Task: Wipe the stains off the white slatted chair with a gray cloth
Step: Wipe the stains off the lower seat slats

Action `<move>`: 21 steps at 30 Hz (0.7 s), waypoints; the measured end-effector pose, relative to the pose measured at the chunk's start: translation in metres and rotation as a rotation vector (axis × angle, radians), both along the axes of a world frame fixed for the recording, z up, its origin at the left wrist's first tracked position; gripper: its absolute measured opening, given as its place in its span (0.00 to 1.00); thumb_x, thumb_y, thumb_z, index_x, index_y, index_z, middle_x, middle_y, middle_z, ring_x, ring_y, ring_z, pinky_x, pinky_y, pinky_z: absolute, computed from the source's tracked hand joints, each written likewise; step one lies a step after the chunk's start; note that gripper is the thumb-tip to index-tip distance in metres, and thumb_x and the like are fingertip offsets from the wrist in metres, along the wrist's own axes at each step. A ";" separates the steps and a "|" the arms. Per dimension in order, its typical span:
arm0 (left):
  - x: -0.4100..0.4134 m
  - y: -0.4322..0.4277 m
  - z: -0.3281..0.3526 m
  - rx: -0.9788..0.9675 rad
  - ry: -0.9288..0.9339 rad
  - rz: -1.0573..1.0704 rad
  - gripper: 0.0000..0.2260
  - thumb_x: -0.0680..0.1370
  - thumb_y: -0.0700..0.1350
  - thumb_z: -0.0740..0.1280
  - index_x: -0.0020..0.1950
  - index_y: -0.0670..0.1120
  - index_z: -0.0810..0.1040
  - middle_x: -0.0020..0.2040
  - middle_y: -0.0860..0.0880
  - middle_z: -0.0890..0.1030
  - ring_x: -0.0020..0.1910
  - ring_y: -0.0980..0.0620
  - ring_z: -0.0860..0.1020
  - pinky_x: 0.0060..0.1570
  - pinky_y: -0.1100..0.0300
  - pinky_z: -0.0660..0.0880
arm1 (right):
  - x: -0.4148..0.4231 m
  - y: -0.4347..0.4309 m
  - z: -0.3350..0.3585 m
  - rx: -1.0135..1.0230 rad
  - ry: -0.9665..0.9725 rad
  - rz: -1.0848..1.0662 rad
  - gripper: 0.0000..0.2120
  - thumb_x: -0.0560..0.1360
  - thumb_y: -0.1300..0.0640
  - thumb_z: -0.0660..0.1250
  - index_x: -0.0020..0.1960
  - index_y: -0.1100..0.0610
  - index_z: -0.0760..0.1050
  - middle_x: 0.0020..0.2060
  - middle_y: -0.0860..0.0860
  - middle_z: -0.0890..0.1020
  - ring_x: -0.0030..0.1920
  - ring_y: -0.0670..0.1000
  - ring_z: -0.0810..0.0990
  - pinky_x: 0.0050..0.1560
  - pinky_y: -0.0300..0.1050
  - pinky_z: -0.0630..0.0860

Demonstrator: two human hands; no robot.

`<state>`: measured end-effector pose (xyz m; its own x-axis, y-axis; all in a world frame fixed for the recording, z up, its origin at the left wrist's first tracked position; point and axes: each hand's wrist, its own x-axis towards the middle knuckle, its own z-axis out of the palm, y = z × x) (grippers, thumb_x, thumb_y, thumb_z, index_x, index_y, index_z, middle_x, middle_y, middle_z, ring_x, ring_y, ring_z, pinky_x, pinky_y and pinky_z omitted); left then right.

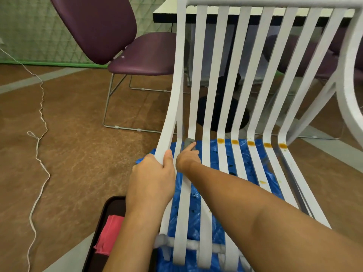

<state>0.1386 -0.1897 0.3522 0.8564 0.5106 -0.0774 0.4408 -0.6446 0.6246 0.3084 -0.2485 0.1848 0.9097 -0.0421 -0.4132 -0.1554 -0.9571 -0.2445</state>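
Note:
The white slatted chair [225, 75] fills the middle and right of the view. Several orange stains [251, 143] sit in a row on the right-hand slats, at the bend between seat and back. My left hand [152, 179] grips the chair's left side rail. My right hand [187, 156] presses a small gray cloth [189, 142] onto a slat near the left side, at the same bend, with the forefinger stretched over it. Smaller orange spots [262, 181] lie on a slat further forward.
A blue plastic sheet [214, 185] lies under the chair. A dark tray [102, 232] with a pink cloth [109, 235] sits on the floor at the lower left. A purple chair [121, 36] stands behind, beside a table [167, 15]. A white cord [39, 154] trails over the brown floor.

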 end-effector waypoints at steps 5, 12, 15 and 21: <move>0.001 0.000 0.000 -0.008 -0.014 -0.004 0.19 0.82 0.62 0.56 0.47 0.48 0.72 0.43 0.48 0.77 0.42 0.46 0.78 0.37 0.53 0.74 | -0.039 0.002 -0.006 -0.002 0.039 -0.037 0.48 0.78 0.50 0.65 0.79 0.60 0.32 0.75 0.63 0.56 0.69 0.60 0.69 0.57 0.53 0.77; 0.000 0.003 -0.003 0.024 -0.003 -0.046 0.17 0.83 0.61 0.57 0.48 0.48 0.71 0.39 0.51 0.74 0.35 0.56 0.71 0.27 0.59 0.65 | -0.042 0.000 -0.005 0.100 0.034 0.017 0.43 0.78 0.48 0.61 0.80 0.59 0.36 0.73 0.67 0.56 0.67 0.68 0.66 0.62 0.61 0.70; 0.002 0.007 -0.006 0.032 -0.002 -0.053 0.17 0.82 0.62 0.57 0.49 0.48 0.73 0.44 0.47 0.78 0.36 0.55 0.74 0.27 0.60 0.66 | -0.017 0.003 -0.007 -0.072 0.031 0.081 0.44 0.77 0.52 0.64 0.80 0.61 0.37 0.75 0.66 0.52 0.56 0.61 0.71 0.47 0.52 0.73; 0.003 0.004 -0.006 0.064 0.016 -0.054 0.19 0.83 0.62 0.56 0.50 0.47 0.72 0.42 0.49 0.76 0.35 0.56 0.73 0.26 0.61 0.64 | 0.033 0.008 -0.004 -0.280 0.052 0.166 0.46 0.75 0.50 0.66 0.81 0.60 0.41 0.75 0.64 0.55 0.54 0.61 0.71 0.45 0.52 0.70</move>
